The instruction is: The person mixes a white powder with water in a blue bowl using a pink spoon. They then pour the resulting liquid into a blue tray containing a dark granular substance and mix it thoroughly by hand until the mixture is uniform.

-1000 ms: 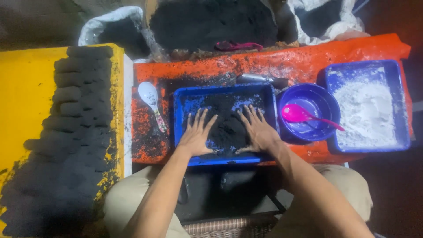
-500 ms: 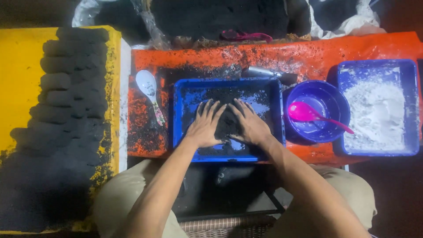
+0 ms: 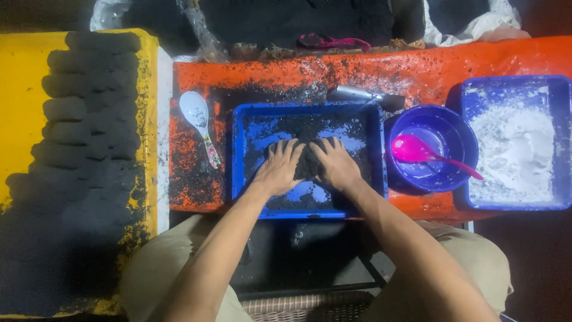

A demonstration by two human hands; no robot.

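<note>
Head view. Black powder (image 3: 307, 164) is gathered into a small mound at the centre of the frame, inside a blue tray (image 3: 244, 179) that rests on an orange sheet (image 3: 417, 65).

Step in hand, judged: the loose powder is being drawn together. It is best done with both palms kept low on the tray floor and pressure applied evenly from both sides, so that grains are not pushed over the rim.

Left hand (image 3: 279, 167): laid palm down just left of the mound, fingers spread wide and pointing toward the top of the frame; nothing is gripped. Right hand (image 3: 335, 164): laid palm down just right of the mound, fingers likewise spread and angled inward, fingertips close to those of the other hand; nothing is gripped. Both forearms are extended from the lower edge of the frame and converge at the tray.

Surroundings: a white spoon (image 3: 199, 122) at left of the tray; a purple bowl (image 3: 459, 143) holding a pink spoon (image 3: 417, 152) at right; a second blue tray of white powder (image 3: 518, 149) at far right; rows of dark pressed lumps (image 3: 83, 119) on a yellow board (image 3: 18, 89) at left of frame.
</note>
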